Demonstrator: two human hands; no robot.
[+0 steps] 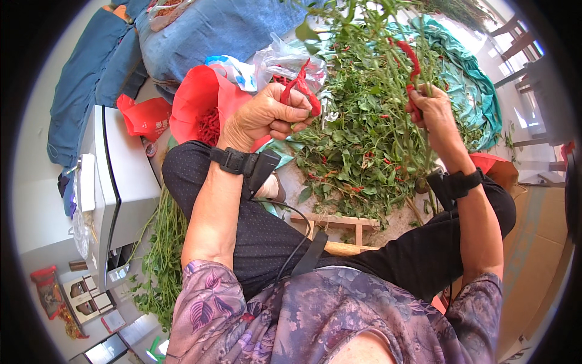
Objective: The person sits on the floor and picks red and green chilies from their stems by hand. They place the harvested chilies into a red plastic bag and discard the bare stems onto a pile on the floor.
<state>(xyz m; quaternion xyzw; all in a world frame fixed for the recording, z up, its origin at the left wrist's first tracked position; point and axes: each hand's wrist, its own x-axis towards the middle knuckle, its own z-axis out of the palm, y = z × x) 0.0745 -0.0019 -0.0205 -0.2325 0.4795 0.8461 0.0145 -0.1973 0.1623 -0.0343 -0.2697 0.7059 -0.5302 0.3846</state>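
Between the thumb and fingers of my left hand point(269, 110) are red chili peppers point(301, 83), raised in front of a red bag point(193, 86). Dried-looking red chilies point(208, 125) lie inside that bag. My right hand point(431, 107) grips the stem of an uprooted chili plant point(382, 59), held up with its leafy branches toward the top of the view. A long red chili point(410, 57) hangs on this plant close to my right fingers. Below both hands spreads a heap of green chili leaves and stalks point(350, 145), dotted with red pods.
A teal sheet point(486, 100) edges the heap. Stripped stalks point(161, 255) lie left of my leg, beside a white cabinet point(127, 164). A clear plastic bag point(291, 59) sits beyond my left hand. A cardboard box point(536, 245) stands at right, and a small wooden stool point(336, 220) between my legs.
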